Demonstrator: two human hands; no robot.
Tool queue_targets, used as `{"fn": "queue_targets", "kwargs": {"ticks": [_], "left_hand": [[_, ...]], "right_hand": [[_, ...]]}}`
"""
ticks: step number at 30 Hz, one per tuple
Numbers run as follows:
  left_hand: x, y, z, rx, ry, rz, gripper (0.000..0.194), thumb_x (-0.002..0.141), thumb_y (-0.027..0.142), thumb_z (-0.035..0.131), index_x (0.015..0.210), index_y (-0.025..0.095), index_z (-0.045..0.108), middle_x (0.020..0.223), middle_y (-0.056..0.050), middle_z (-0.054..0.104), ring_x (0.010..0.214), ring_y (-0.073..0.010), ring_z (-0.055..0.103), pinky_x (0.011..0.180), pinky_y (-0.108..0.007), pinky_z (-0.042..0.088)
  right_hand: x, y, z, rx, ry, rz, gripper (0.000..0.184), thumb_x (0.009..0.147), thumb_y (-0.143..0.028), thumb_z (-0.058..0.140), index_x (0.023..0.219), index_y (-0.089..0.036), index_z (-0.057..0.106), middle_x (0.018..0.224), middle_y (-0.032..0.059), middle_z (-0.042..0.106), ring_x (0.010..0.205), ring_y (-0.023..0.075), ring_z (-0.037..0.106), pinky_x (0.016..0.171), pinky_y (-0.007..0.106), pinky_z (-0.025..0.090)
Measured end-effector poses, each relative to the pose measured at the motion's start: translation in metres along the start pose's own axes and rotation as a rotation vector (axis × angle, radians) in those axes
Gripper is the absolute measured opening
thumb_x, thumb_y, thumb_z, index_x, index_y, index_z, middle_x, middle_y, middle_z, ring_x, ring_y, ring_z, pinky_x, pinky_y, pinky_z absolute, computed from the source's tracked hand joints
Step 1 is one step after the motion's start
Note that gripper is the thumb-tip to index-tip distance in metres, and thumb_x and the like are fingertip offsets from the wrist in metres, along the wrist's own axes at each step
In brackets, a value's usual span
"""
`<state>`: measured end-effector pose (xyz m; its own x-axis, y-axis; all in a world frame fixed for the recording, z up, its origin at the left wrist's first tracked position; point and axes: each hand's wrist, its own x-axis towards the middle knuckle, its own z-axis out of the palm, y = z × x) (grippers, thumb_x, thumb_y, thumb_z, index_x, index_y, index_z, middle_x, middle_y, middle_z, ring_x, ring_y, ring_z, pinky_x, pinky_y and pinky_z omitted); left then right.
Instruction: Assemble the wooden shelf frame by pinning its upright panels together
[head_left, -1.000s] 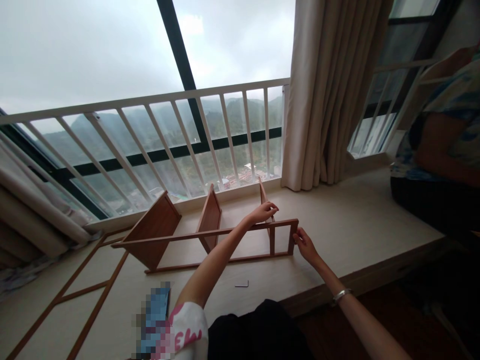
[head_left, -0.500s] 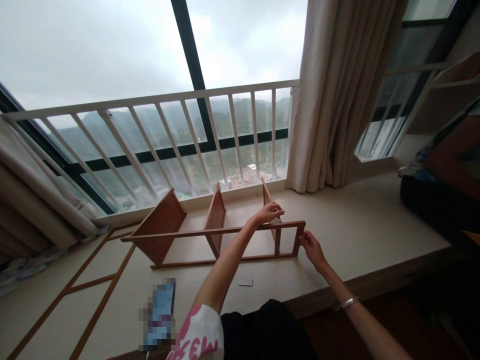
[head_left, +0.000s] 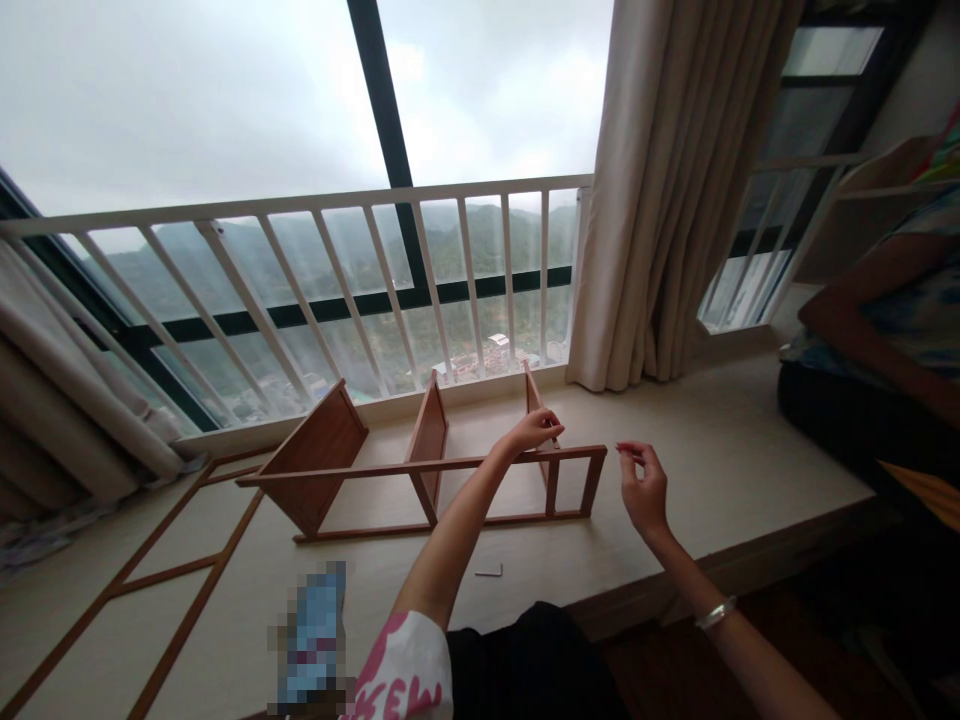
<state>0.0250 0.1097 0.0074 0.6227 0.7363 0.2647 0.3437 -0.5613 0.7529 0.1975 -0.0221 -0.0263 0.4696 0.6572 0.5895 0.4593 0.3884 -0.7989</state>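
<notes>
A brown wooden shelf frame (head_left: 360, 467) lies on its side on the pale ledge, with several boards standing between its rails. My left hand (head_left: 534, 430) reaches over the upper rail, its fingers closed at the rightmost shelf board (head_left: 534, 390). Just right of the frame's end, apart from it, my right hand (head_left: 643, 488) is raised with thumb and fingers pinched together. Whatever may be between those fingertips is too small to make out. A small hex key (head_left: 489, 572) rests on the ledge in front of the frame.
Another ladder-like wooden side frame (head_left: 169, 578) lies at the left. A blurred-out blue item (head_left: 311, 635) is near the front edge. Behind stand a white railing (head_left: 300, 210) and beige curtains (head_left: 675, 200). Another person (head_left: 885, 300) sits at the right.
My right hand has moved off the frame's end, slightly right, with its fingers now pointing up in a pinch. My left hand stays at the shelf board. The view has shifted slightly.
</notes>
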Motion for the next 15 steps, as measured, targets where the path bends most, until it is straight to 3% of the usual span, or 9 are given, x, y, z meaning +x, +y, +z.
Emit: {"fn": "queue_targets", "kwargs": {"ticks": [3,6,11,15], "left_hand": [[-0.002,0.004,0.000,-0.032,-0.014,0.024,0.026,0.072,0.038,0.049,0.074,0.012,0.051,0.064,0.002,0.046,0.059,-0.0069,0.042,0.055,-0.020,0.035],[-0.004,0.008,0.000,-0.054,-0.018,0.064,0.024,0.073,0.037,0.048,0.077,0.013,0.047,0.062,0.004,0.043,0.056,-0.0060,0.039,0.053,-0.019,0.033],[-0.002,0.005,0.002,-0.066,-0.016,0.124,0.019,0.074,0.032,0.047,0.078,0.014,0.044,0.065,0.004,0.042,0.057,-0.0055,0.039,0.052,-0.018,0.033],[0.002,-0.002,0.005,-0.051,-0.008,0.171,0.017,0.073,0.028,0.048,0.079,0.013,0.046,0.068,0.003,0.043,0.058,-0.0056,0.039,0.053,-0.018,0.034]], "right_hand": [[0.019,-0.034,0.017,0.026,-0.031,-0.049,0.022,0.079,-0.031,0.036,0.089,-0.019,0.052,0.091,0.0071,0.055,0.085,0.0179,0.050,0.078,0.034,0.039],[0.034,-0.049,0.038,0.062,-0.044,-0.068,0.023,0.079,-0.029,0.034,0.092,-0.018,0.050,0.093,0.0070,0.054,0.085,0.0170,0.049,0.076,0.032,0.039],[0.065,-0.041,0.075,0.064,-0.050,-0.065,0.027,0.078,-0.026,0.034,0.100,-0.017,0.046,0.102,0.0084,0.050,0.083,0.0149,0.048,0.070,0.028,0.040],[0.085,-0.020,0.097,-0.030,-0.187,-0.055,0.023,0.074,-0.023,0.038,0.090,-0.016,0.053,0.095,0.0068,0.054,0.078,0.0142,0.050,0.071,0.028,0.040]]}}
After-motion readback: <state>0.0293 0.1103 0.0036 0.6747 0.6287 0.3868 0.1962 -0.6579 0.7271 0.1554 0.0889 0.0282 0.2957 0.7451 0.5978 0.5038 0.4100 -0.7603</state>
